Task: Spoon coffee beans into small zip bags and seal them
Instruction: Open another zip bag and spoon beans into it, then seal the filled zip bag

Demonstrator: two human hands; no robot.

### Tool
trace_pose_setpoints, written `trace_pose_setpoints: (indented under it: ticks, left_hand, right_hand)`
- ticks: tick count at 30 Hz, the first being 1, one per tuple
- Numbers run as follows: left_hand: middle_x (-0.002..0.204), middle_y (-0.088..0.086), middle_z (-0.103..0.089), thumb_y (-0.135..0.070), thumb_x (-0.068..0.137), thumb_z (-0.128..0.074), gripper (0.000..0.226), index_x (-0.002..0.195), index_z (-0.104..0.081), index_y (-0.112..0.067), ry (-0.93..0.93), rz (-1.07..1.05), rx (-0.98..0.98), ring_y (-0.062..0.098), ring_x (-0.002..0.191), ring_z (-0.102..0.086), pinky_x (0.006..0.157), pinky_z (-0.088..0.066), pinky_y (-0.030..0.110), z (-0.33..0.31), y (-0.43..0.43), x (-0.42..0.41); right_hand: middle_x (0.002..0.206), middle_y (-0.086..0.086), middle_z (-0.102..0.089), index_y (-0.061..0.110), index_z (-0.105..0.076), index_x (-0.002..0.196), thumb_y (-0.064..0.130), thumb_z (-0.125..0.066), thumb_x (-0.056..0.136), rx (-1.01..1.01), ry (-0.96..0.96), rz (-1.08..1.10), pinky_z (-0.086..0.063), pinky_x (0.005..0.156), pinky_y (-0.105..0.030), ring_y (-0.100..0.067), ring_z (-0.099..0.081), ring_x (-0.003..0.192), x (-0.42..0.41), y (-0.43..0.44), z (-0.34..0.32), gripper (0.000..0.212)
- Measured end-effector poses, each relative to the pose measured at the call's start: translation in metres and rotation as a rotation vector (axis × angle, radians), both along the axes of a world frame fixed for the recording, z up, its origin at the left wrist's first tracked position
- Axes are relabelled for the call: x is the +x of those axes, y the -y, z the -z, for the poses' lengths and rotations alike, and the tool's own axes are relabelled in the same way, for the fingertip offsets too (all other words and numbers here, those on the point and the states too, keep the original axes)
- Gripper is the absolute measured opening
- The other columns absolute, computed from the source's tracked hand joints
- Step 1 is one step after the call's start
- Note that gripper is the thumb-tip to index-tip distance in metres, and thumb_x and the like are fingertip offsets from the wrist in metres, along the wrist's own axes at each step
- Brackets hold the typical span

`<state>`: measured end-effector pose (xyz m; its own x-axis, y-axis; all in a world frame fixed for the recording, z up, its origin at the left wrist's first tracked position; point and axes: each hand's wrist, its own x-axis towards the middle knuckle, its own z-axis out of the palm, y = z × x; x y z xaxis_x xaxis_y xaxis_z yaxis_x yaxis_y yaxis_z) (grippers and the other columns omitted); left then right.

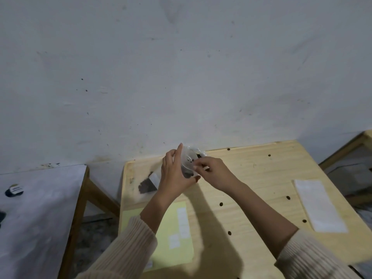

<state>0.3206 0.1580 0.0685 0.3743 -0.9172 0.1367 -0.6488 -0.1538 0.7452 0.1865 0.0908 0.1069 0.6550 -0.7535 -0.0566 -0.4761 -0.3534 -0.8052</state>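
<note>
Left hand cupped the bean-filled zip bag upright while right hand pinched its top, probably sealing.

Pale yellow-tan wooden table top, faintly grained, dotted with scattered dark brown coffee beans. Light yellow rectangular paper sheet carrying white rectangular labels. White oblong paper strip toward the right edge. Clear plastic zip bag, glinting white, dark brown inside. Blackish-brown heap in another clear bag. Cream ribbed knit sleeves. Off-white wall flecked with dark specks. Grey-white side table top on a brown frame.
</note>
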Motion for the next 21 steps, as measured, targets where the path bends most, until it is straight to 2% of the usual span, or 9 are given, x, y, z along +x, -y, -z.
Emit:
trace_pose_setpoints:
  ticks: [2, 5, 7, 10, 12, 15, 19, 21]
  left_hand:
    - [0.134, -0.002, -0.028, -0.048, 0.063, -0.078, 0.108, 0.147, -0.013, -0.029, -0.02, -0.018, -0.016, 0.013, 0.128, -0.026, 0.106, -0.03, 0.033, -0.002, -0.003, 0.003]
    - [0.133, -0.01, -0.029, -0.055, 0.063, -0.076, 0.106, 0.145, -0.013, -0.034, -0.107, -0.005, -0.017, 0.007, 0.126, -0.03, 0.101, -0.031, 0.027, -0.005, -0.01, 0.013]
    - [0.126, -0.013, -0.038, -0.047, 0.071, -0.075, 0.088, 0.142, -0.023, -0.036, -0.241, 0.014, -0.044, 0.002, 0.118, -0.041, 0.094, -0.036, 0.021, -0.009, -0.014, 0.023]
    - [0.113, -0.005, -0.059, -0.021, 0.087, -0.065, 0.047, 0.128, -0.046, -0.034, -0.404, -0.02, -0.152, 0.007, 0.098, -0.058, 0.081, -0.046, 0.014, -0.021, -0.021, 0.037]
    - [0.105, -0.004, -0.065, -0.017, 0.09, -0.06, 0.036, 0.122, -0.054, -0.032, -0.456, -0.064, -0.213, 0.01, 0.096, -0.063, 0.083, -0.05, 0.016, -0.027, -0.025, 0.044]
    - [0.108, -0.005, -0.067, -0.017, 0.089, -0.061, 0.034, 0.118, -0.059, -0.035, -0.578, -0.117, -0.265, 0.006, 0.101, -0.064, 0.091, -0.051, 0.025, -0.034, -0.028, 0.05]
    - [0.104, -0.01, -0.067, -0.011, 0.087, -0.063, 0.035, 0.113, -0.061, -0.035, -0.657, -0.146, -0.294, 0.003, 0.102, -0.063, 0.094, -0.05, 0.029, -0.04, -0.033, 0.059]
    - [0.102, -0.009, -0.068, -0.008, 0.086, -0.064, 0.035, 0.108, -0.063, -0.034, -0.722, -0.184, -0.333, 0.006, 0.102, -0.064, 0.093, -0.051, 0.03, -0.04, -0.035, 0.066]
  right_hand:
    - [0.094, -0.003, -0.07, 0.013, -0.071, 0.098, 0.014, -0.056, 0.09, -0.015, 0.017, 0.058, -0.047, 0.076, -0.026, -0.017, -0.061, 0.085, 0.004, 0.001, 0.002, 0.017]
    - [0.092, -0.001, -0.069, 0.012, -0.071, 0.098, 0.011, -0.058, 0.089, -0.052, 0.037, 0.106, -0.046, 0.073, -0.023, -0.016, -0.061, 0.085, 0.007, 0.005, 0.003, 0.016]
    - [0.086, 0.002, -0.069, 0.012, -0.072, 0.095, 0.008, -0.059, 0.088, -0.068, 0.086, 0.152, -0.047, 0.072, -0.02, -0.013, -0.061, 0.081, 0.01, 0.008, 0.001, 0.015]
    - [0.086, 0.007, -0.067, 0.012, -0.073, 0.092, 0.005, -0.059, 0.087, -0.076, 0.168, 0.187, -0.046, 0.074, -0.009, 0.0, -0.059, 0.08, 0.019, 0.011, -0.006, 0.016]
    - [0.087, 0.009, -0.067, 0.012, -0.073, 0.092, 0.004, -0.06, 0.087, -0.096, 0.202, 0.175, -0.046, 0.075, -0.006, 0.005, -0.059, 0.081, 0.027, 0.011, -0.009, 0.016]
    - [0.088, 0.008, -0.067, 0.012, -0.073, 0.092, 0.005, -0.061, 0.086, -0.094, 0.261, 0.165, -0.045, 0.076, -0.006, 0.009, -0.059, 0.081, 0.041, 0.009, -0.01, 0.015]
    - [0.092, 0.006, -0.069, 0.017, -0.073, 0.092, 0.007, -0.061, 0.087, -0.062, 0.306, 0.138, -0.05, 0.074, -0.016, -0.003, -0.062, 0.081, 0.054, 0.005, -0.008, 0.016]
    - [0.093, 0.007, -0.069, 0.017, -0.072, 0.094, 0.008, -0.06, 0.088, -0.038, 0.316, 0.113, -0.05, 0.073, -0.016, -0.003, -0.062, 0.081, 0.058, 0.002, -0.008, 0.016]
